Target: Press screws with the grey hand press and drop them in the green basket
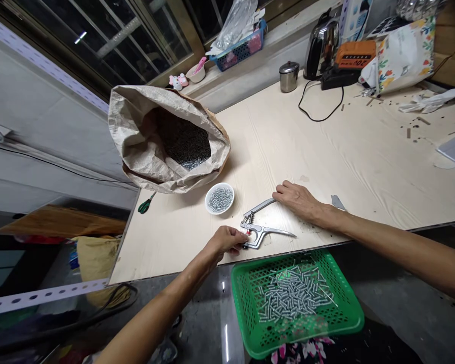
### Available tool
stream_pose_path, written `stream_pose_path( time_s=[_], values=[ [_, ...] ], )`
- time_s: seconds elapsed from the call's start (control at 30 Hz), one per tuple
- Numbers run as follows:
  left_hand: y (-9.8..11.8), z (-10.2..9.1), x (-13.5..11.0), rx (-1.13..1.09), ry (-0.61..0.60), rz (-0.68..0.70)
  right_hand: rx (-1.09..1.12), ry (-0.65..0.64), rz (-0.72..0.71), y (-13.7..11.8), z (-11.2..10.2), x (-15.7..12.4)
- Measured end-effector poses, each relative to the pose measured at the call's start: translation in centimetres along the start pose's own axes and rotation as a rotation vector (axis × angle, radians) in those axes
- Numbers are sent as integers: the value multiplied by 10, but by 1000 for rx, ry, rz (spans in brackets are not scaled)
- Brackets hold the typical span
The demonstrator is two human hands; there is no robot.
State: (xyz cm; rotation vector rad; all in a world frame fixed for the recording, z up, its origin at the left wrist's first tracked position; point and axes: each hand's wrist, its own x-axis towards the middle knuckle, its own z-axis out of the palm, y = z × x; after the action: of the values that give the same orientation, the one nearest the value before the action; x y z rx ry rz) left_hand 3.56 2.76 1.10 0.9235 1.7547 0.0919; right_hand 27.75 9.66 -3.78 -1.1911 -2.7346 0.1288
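Note:
A silver plier-like press tool (261,222) lies on the pale wooden table (326,151) near its front edge. My left hand (227,240) is pinched at the tool's jaw, its fingertips closed on something too small to make out. My right hand (298,198) rests on the end of the tool's upper handle, fingers curled over it. A small white bowl (219,198) of tiny metal parts stands just behind the tool. Below the table edge sits a green perforated basket (296,298) holding several small silver pieces.
A big open paper sack (167,139) of dark small parts stands at the table's left. Green-handled scissors (147,203) lie beside it. A kettle (322,43), steel cup (288,76), black cable (318,106) and bags crowd the far right.

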Motion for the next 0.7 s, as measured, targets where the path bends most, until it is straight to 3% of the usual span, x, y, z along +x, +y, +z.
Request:
stream_pose_path(
  time_s=[0.4,0.7],
  values=[
    [10,-1,4,144,-242,-145,18,15,-51,-3,6,3],
    [7,6,-2,88,-164,-183,198,62,-76,-12,-1,-17]
  ],
)
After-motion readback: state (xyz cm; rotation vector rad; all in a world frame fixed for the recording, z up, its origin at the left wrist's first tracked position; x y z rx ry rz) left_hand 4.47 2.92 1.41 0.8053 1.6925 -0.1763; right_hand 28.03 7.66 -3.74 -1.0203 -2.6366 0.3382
